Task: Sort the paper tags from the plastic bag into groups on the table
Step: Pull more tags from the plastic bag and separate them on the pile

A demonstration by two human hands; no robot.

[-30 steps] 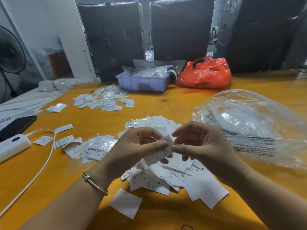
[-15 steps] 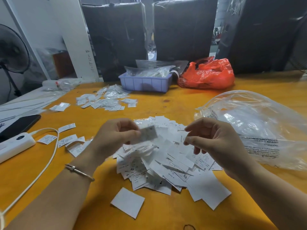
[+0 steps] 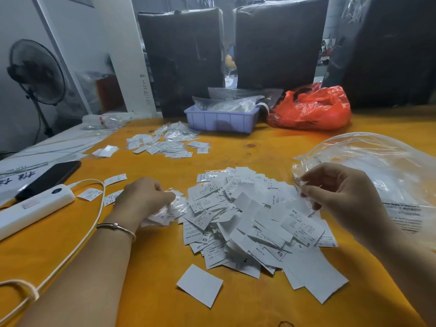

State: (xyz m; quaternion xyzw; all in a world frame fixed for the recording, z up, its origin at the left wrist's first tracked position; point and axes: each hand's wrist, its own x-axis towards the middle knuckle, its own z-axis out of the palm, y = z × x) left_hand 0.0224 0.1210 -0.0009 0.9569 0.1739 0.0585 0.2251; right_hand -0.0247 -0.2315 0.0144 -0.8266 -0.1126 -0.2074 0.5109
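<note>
On the orange counter (image 3: pixel 236 147), a big loose heap of paper tags (image 3: pixel 247 218) lies between the two hands, with a clear plastic bag (image 3: pixel 377 171) just beside it on the right. At the heap's left edge the left hand (image 3: pixel 144 197) curls down onto a small group of tags (image 3: pixel 165 212); whether its grip pinches one I cannot tell. Above the heap's right edge, the right hand (image 3: pixel 339 190) has its grip pinched on a single tag (image 3: pixel 303 185). Farther back lies another sorted group (image 3: pixel 165 145).
</note>
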